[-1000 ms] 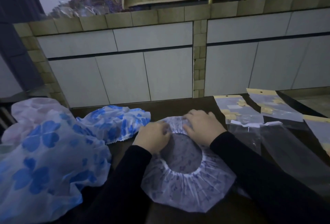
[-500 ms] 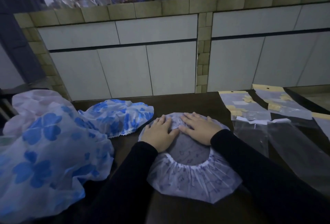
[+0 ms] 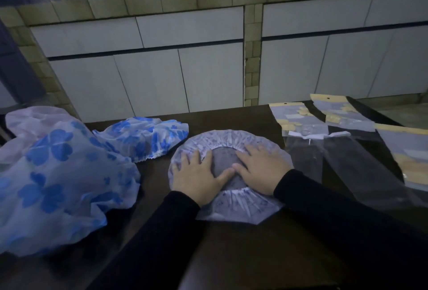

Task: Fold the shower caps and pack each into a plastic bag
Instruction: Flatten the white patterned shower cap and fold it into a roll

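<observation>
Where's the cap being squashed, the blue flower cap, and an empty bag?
purple shower cap (image 3: 231,138), head view, far gathered rim
blue flower cap (image 3: 148,134), head view, its middle
empty plastic bag (image 3: 361,169), head view, clear middle part

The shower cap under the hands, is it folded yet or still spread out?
Spread out. The shower cap lies as a flat round on the table, its elastic opening facing up, with the left hand and right hand pressing it flat.

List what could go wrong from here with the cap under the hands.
1. The left hand and right hand only press flat on the pale shower cap; its gathered elastic rim may spring back once released.
2. The clear plastic bags lie close on the right; a sleeve could drag them.
</observation>
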Demonstrator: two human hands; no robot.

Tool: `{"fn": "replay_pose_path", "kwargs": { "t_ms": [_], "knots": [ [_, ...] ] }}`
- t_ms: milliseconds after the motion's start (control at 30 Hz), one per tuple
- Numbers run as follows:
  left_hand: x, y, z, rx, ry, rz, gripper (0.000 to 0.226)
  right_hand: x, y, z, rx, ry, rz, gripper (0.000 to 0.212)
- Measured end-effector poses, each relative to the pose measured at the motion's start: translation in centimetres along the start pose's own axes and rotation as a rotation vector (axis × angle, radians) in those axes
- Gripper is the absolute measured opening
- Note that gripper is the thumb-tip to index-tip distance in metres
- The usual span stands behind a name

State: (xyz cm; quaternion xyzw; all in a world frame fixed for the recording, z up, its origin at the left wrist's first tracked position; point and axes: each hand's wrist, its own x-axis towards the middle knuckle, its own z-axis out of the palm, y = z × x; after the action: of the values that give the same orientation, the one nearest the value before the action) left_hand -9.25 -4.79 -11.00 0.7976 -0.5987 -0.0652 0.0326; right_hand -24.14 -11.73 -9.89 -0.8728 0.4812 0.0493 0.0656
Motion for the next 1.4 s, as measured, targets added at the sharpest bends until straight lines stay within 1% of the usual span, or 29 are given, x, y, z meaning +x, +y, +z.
{"fn": "replay_pose_path", "kwargs": {
  "t_ms": [100, 200, 233, 300, 367, 400, 433, 467, 500, 567, 600, 633, 700, 833, 900, 967, 1033, 1067, 1100, 1133, 1167, 1267, 1333, 1400],
  "knots": [
    [0.4, -0.7, 0.1, 0.031, 0.0, 0.026, 0.085, -0.5, 0.6, 0.5, -0.005, 0.011, -0.028, 0.064],
    [0.3, -1.4, 0.1, -0.013, 0.026, 0.043, 0.078, -0.7, 1.2, 0.4, 0.009, 0.029, -0.063, 0.065],
    [0.2, -1.5, 0.0, -0.03, 0.073, 0.054, 0.074, -0.8, 1.2, 0.4, 0.045, 0.062, -0.076, 0.065],
    [0.0, -1.4, -0.4, -0.035, 0.25, 0.08, 0.064, -1.1, 1.1, 0.2, 0.136, 0.187, -0.083, 0.062],
    [-0.7, -1.0, -1.0, -0.067, 0.435, 0.116, 0.058, -1.6, 0.7, -0.1, 0.138, 0.288, -0.06, 0.06],
    [-1.2, -0.8, -1.2, -0.113, 0.465, 0.14, 0.058, -2.0, 0.5, -0.2, 0.114, 0.288, -0.041, 0.06],
    [-1.8, -0.6, -1.3, -0.164, 0.44, 0.165, 0.061, -2.3, 0.2, -0.2, 0.088, 0.251, -0.018, 0.061],
    [-2.3, -0.5, -1.2, -0.204, 0.369, 0.181, 0.067, -2.7, -0.1, -0.1, 0.063, 0.195, 0.007, 0.063],
    [-2.9, -0.5, -0.9, -0.22, 0.264, 0.186, 0.076, -3.0, -0.3, 0.2, 0.039, 0.138, 0.026, 0.064],
    [-3.6, -0.7, -0.3, -0.166, 0.041, 0.174, 0.095, -3.3, -0.7, 0.9, 0.007, 0.075, 0.036, 0.065],
    [-3.6, -0.9, -0.1, -0.115, -0.035, 0.166, 0.104, -3.2, -0.8, 1.2, 0.006, 0.069, 0.035, 0.065],
    [-3.5, -1.2, 0.2, -0.076, -0.073, 0.161, 0.112, -3.1, -0.7, 1.5, 0.017, 0.069, 0.035, 0.066],
    [-3.3, -1.5, 0.2, -0.039, -0.099, 0.151, 0.12, -2.8, -0.5, 1.7, 0.039, 0.07, 0.037, 0.067],
    [-3.4, -1.6, -0.3, -0.034, -0.116, 0.154, 0.113, -2.5, -0.1, 1.7, 0.052, 0.059, 0.041, 0.07],
    [-3.4, -1.8, -0.6, -0.029, -0.128, 0.161, 0.11, -2.7, 0.0, 1.6, 0.055, 0.077, 0.012, 0.07],
    [-3.6, -1.7, -1.1, -0.032, -0.101, 0.171, 0.105, -3.0, 0.3, 0.9, 0.065, 0.199, -0.041, 0.066],
    [-3.8, -1.0, -1.7, -0.064, -0.004, 0.195, 0.095, -3.0, 1.1, -0.3, 0.112, 0.361, -0.09, 0.053],
    [-3.8, -0.3, -1.9, -0.091, 0.061, 0.22, 0.087, -2.8, 1.7, -0.9, 0.108, 0.409, -0.124, 0.046],
    [-3.7, 0.6, -1.9, -0.124, 0.115, 0.248, 0.08, -2.5, 2.4, -1.4, 0.081, 0.414, -0.158, 0.043],
    [-3.5, 1.5, -1.9, -0.15, 0.138, 0.272, 0.075, -2.3, 3.2, -1.7, 0.051, 0.375, -0.184, 0.043],
    [-3.2, 2.4, -1.6, -0.157, 0.129, 0.291, 0.073, -2.0, 3.9, -1.8, 0.028, 0.298, -0.196, 0.044],
    [-2.3, 3.9, -0.6, -0.05, -0.023, 0.297, 0.078, -1.5, 5.2, -0.8, -0.032, 0.057, -0.182, 0.052],
    [-1.9, 3.8, 0.1, 0.006, -0.105, 0.284, 0.084, -1.1, 5.6, -0.2, -0.047, -0.004, -0.173, 0.054],
    [-1.8, 3.3, 0.4, 0.01, -0.132, 0.289, 0.089, -0.8, 5.7, 0.0, -0.062, -0.018, -0.163, 0.055]
  ]
}}
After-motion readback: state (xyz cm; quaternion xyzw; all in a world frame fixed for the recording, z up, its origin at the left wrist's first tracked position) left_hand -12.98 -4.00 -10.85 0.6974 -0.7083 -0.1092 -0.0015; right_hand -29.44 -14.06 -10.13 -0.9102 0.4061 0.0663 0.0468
